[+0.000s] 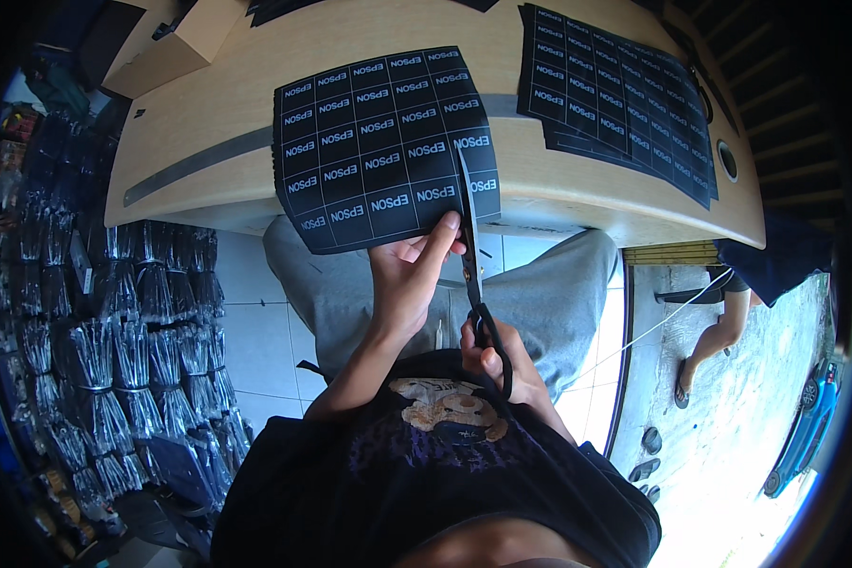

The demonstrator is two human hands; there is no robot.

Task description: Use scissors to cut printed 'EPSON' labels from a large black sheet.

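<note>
A black sheet printed with a white grid of repeated lettering is held over the near edge of the desk. My left hand grips its near edge, thumb on top and fingers underneath. In my right hand are long scissors with black handles. Their blades point away from me and reach over the sheet near its right-hand grid line, just right of my left thumb. I cannot tell how far the blades are parted. Part of my left fingers is hidden under the sheet.
More black printed sheets lie overlapping on the wooden desk at the right. A flat grey strip runs across it, and a cardboard box stands far left. Plastic-wrapped bundles fill the left side. Another person's leg shows at right.
</note>
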